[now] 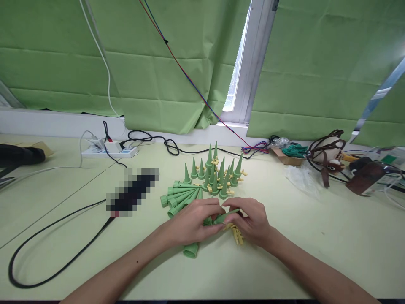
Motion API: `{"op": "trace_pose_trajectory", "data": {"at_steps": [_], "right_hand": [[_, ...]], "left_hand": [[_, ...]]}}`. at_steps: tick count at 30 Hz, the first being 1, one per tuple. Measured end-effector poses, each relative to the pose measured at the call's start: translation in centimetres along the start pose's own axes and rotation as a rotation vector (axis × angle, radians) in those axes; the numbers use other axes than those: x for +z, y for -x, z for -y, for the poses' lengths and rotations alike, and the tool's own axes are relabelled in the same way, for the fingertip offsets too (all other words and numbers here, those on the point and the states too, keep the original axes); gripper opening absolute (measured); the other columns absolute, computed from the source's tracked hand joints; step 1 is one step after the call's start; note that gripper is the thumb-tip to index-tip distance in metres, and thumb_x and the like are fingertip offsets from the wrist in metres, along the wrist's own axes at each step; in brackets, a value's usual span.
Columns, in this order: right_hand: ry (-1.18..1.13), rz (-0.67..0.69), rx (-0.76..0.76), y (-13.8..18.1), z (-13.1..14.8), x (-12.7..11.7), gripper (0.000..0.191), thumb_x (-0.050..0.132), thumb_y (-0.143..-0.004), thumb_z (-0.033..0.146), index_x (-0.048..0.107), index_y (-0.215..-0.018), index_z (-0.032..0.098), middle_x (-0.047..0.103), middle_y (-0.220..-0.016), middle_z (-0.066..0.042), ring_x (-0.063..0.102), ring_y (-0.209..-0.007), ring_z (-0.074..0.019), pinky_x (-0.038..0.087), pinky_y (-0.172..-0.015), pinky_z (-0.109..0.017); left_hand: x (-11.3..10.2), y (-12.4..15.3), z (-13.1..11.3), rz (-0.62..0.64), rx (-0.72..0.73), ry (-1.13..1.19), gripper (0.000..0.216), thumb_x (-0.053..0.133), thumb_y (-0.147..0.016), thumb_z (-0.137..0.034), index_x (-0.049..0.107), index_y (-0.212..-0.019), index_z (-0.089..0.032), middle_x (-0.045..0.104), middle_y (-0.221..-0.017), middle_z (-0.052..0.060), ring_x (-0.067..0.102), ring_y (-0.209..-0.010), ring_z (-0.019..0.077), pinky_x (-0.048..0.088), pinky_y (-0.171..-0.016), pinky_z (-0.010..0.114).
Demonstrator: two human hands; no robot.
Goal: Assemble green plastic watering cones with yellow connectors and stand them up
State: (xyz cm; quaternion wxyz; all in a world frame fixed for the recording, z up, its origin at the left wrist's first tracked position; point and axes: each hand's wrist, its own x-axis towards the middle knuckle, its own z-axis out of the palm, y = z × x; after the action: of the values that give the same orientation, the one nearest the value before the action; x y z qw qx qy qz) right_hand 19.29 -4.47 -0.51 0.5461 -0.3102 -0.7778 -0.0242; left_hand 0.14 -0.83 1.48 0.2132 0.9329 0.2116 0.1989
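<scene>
Between my hands a green plastic watering spike (222, 218) is held level, its pointed end to the right. My left hand (199, 217) is closed round its wide end, partly hiding it. The fingers of my right hand (253, 217) pinch near the tip; whether they also hold a small part cannot be made out. Small yellow valves (237, 236) lie under and beside my right hand. Beyond my hands, several spikes stand upright (214, 185), many with yellow valves fitted. More lie fanned out (179, 197) to the left, and one spike (190, 251) lies below my left wrist.
A black cable (60, 278) loops over the table (316, 261) at left, leading to a blurred-out dark object (133, 192). A white power strip (110, 152) is at the back. Toward the right are a plastic bag (302, 179), a cardboard box (286, 157) and a brown case (363, 175).
</scene>
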Motion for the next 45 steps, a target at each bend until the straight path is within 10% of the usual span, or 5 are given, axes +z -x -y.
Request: {"op": "trace_pose_trajectory", "data": {"at_steps": [9, 21, 27, 45], "right_hand": [[0.025, 0.099, 0.110, -0.9, -2.1, -2.1, 0.042, 0.028, -0.107, 0.039, 0.062, -0.093, 0.017, 0.055, -0.059, 0.002, 0.052, -0.049, -0.0111, 0.041, -0.052, -0.023], [0.475, 1.013, 0.700, -2.2, 0.8, -6.3, 0.048, 0.053, -0.094, 0.055, 0.062, -0.119, 0.015, 0.067, -0.107, -0.015, 0.066, -0.094, -0.0332, 0.052, -0.076, -0.043], [0.552, 1.028, 0.903, 0.8, 1.4, -4.7, 0.110, 0.070, -0.075, 0.065, 0.019, -0.158, 0.013, 0.012, -0.162, -0.024, 0.010, -0.148, -0.0444, 0.027, -0.114, -0.059], [0.355, 0.596, 0.822, 5.8, 0.2, -0.2, 0.076, 0.045, -0.098, 0.051, 0.015, -0.157, 0.014, 0.010, -0.162, -0.023, 0.002, -0.150, -0.0367, 0.021, -0.118, -0.059]], "left_hand": [[-0.5, -0.1, 0.0, -0.082, -0.072, -0.017, 0.010, 0.054, -0.089, -0.020, 0.052, -0.079, -0.018, 0.043, -0.073, -0.003, 0.041, -0.065, 0.0128, 0.034, -0.061, 0.025], [-0.3, 0.0, 0.4, -0.367, -0.129, 0.014, 0.010, 0.053, -0.090, -0.020, 0.059, -0.083, -0.017, 0.040, -0.069, -0.002, 0.039, -0.063, 0.0135, 0.032, -0.056, 0.026], [-0.2, -0.1, 0.5, -0.356, -0.125, 0.020, 0.010, 0.053, -0.090, -0.020, 0.059, -0.082, -0.017, 0.042, -0.069, -0.002, 0.040, -0.063, 0.0138, 0.033, -0.056, 0.027], [0.0, -0.1, 0.3, -0.342, -0.100, 0.027, 0.012, 0.052, -0.090, -0.020, 0.057, -0.080, -0.017, 0.045, -0.070, -0.001, 0.040, -0.063, 0.0133, 0.033, -0.056, 0.026]]}}
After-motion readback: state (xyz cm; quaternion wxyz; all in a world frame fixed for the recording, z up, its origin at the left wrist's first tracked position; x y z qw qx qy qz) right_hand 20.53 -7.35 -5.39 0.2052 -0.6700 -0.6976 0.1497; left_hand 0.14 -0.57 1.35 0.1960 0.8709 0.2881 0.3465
